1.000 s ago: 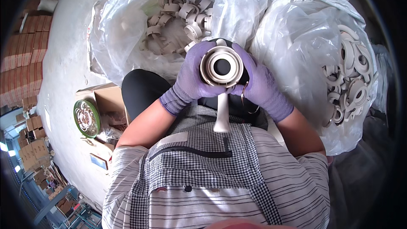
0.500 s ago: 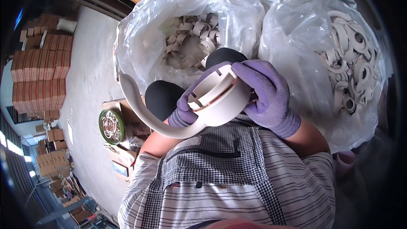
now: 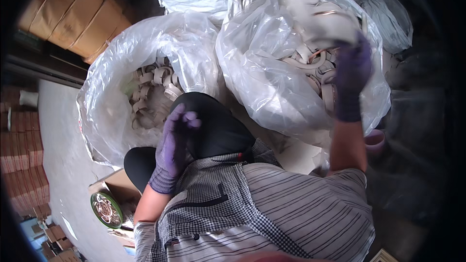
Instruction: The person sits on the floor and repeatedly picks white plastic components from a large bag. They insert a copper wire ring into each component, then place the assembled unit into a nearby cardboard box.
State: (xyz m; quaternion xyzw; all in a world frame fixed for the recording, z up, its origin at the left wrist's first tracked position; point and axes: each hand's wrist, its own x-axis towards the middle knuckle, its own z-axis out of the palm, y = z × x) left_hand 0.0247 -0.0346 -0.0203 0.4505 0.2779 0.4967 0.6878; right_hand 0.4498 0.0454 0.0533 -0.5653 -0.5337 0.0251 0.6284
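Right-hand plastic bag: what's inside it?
The right bag holds pale ring-shaped parts, piled loosely. The right hand and the crumpled plastic cover the rest.

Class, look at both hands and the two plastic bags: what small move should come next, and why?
Probably the right hand lets go of the blurred white part it holds over the right bag of similar pieces; the left hand is empty by the left bag.

Brown cardboard boxes (image 3: 73,17) upper left, open carton (image 3: 116,189) lower left, stacked red-brown packs (image 3: 22,160) far left.
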